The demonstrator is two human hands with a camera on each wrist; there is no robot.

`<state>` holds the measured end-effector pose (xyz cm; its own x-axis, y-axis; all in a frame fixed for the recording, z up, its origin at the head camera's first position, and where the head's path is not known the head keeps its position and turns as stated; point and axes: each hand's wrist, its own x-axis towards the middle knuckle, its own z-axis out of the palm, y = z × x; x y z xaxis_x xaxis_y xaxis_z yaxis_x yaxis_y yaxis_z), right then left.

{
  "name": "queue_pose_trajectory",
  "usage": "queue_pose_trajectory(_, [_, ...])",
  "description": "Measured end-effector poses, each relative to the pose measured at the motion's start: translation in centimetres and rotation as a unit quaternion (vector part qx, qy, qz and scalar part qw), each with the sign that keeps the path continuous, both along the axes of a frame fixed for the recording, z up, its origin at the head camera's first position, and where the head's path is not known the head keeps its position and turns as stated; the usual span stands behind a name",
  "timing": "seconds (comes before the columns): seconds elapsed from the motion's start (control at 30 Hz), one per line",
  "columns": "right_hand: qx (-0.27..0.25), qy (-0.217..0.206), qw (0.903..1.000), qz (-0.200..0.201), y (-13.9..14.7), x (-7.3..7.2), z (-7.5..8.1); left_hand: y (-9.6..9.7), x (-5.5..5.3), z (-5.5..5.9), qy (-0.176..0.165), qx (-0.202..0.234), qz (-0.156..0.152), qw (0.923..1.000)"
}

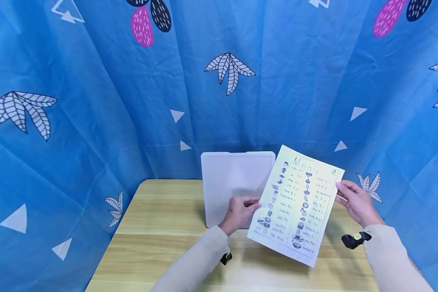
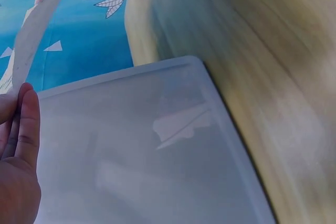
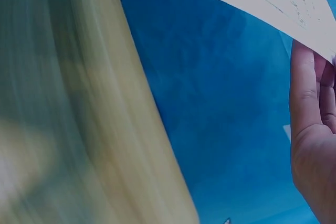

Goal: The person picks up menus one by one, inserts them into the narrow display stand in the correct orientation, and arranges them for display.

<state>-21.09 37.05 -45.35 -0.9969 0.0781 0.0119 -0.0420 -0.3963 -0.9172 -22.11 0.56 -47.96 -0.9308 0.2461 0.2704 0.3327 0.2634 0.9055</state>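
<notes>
A pale paper menu (image 1: 295, 207), hand-lettered with small food drawings and prices, is held up tilted between both hands. My left hand (image 1: 239, 213) pinches its left edge between thumb and fingers. On the opposite side my right hand (image 1: 355, 200) pinches the right edge near the upper corner. Behind the sheet and the left hand is a flat white board (image 1: 237, 174) with a raised rim, its right part partly covered by the menu. In the left wrist view, the left hand (image 2: 21, 150) grips the sheet (image 2: 31, 35) just beside the board's surface.
A light wood-grain table (image 1: 160, 227) lies beneath the hands, with a rounded corner at the far left. Blue patterned cloth (image 1: 219, 113) hangs behind the table and along both sides. Dark wrist straps (image 1: 355, 240) sit at the pale sleeves' cuffs.
</notes>
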Motion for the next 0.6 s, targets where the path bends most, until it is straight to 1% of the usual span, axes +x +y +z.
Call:
queue_pose_trajectory(0.07, [0.012,0.003,0.9999,-0.001,0.0,-0.1,0.4,-0.2,-0.1,0.3,0.002,0.003,-0.006,1.0000])
queue_pose_trajectory(0.13, [0.036,0.003,0.9993,-0.006,-0.1,-0.2,0.7,-0.5,-0.2,0.6,0.006,0.004,-0.010,0.9999])
queue_pose_trajectory(0.23, [0.095,0.002,0.9955,-0.010,-0.2,-0.3,1.1,-0.9,-0.3,1.0,0.007,0.001,-0.009,0.9999])
queue_pose_trajectory(0.33, [0.131,0.003,0.9913,-0.008,-0.2,-0.5,1.4,-1.4,-0.4,1.3,0.005,-0.007,-0.003,1.0000])
queue_pose_trajectory(0.5, [0.151,0.011,0.9885,-0.007,-0.4,-0.8,2.0,-1.9,-0.7,1.6,0.003,-0.013,0.005,0.9999])
queue_pose_trajectory(0.6, [0.158,0.019,0.9873,-0.007,-0.4,-1.1,2.2,-2.1,-0.8,1.8,0.009,-0.002,0.005,0.9999])
